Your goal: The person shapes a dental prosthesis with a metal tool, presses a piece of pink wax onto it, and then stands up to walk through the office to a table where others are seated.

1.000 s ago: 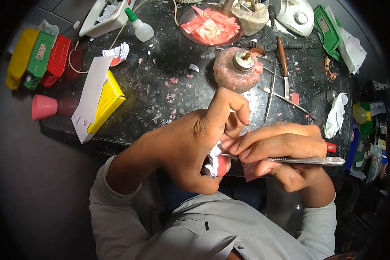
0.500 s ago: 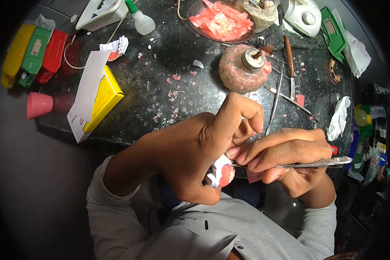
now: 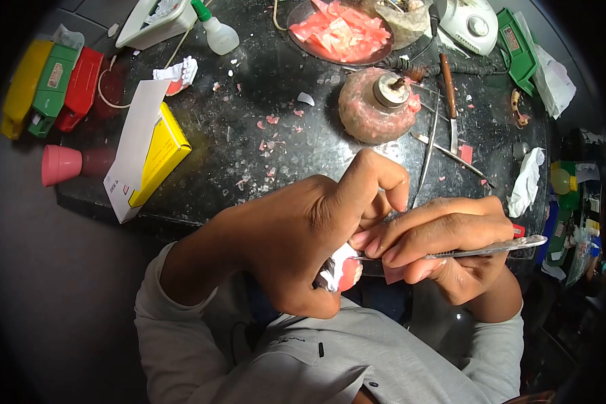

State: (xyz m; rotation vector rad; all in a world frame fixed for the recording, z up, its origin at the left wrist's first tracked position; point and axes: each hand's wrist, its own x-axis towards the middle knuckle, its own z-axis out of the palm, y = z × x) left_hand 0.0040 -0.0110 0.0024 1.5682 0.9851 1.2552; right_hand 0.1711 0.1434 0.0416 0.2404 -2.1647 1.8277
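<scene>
A small dental model (image 3: pixel 347 269), white plaster with pink wax and a few teeth, is gripped in my left hand (image 3: pixel 316 236), its far side hidden by the fingers. My right hand (image 3: pixel 451 242) holds a slim metal carving tool (image 3: pixel 495 248) like a pen, its thin tip touching the model. A piece of pink wax sheet (image 3: pixel 394 274) shows under the right fingers. Just beyond the hands lies a long thin metal instrument (image 3: pixel 427 155).
Behind my hands stands a wax-covered spirit burner (image 3: pixel 377 104), with a brown-handled knife (image 3: pixel 449 94) to its right. A plate of pink wax (image 3: pixel 340 34) is farther back. At left are a yellow box (image 3: pixel 161 155), a pink cup (image 3: pixel 62 165) and another model (image 3: pixel 178 73).
The outer end of the carving tool has risen slightly, and my right hand has tilted a little with it. The left hand still grips the model in nearly the same place.
</scene>
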